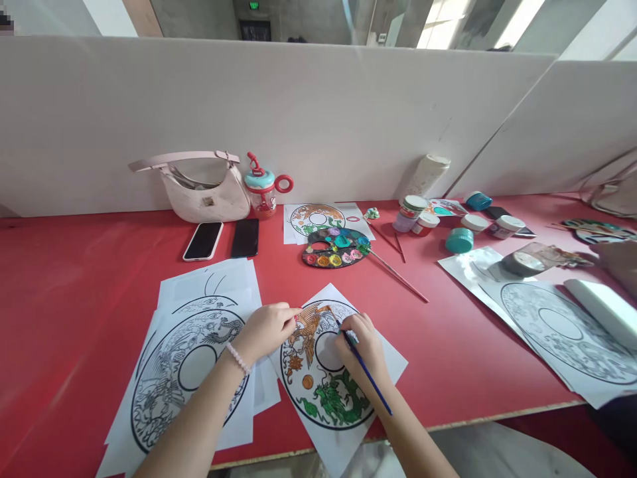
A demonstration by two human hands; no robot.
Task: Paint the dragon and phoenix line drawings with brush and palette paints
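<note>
Right hand [365,342] pinches a slim brush [368,374], tip slanting forward-left over flat paper [327,352]; half-curled left hand [269,330] touches the paper's edge.

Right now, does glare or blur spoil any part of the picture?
Head view, centre: the painted sheet and the blue brush in the right hand look clear; head view, top: bright patches are washed out; head view, right: the red tabletop looks paler, probably from glare.

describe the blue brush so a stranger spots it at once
On the red table, find the near sheet with the green dragon. Over it, the right grip holds the brush. It is dark blue, unlike the pinkish brush at the palette.
</note>
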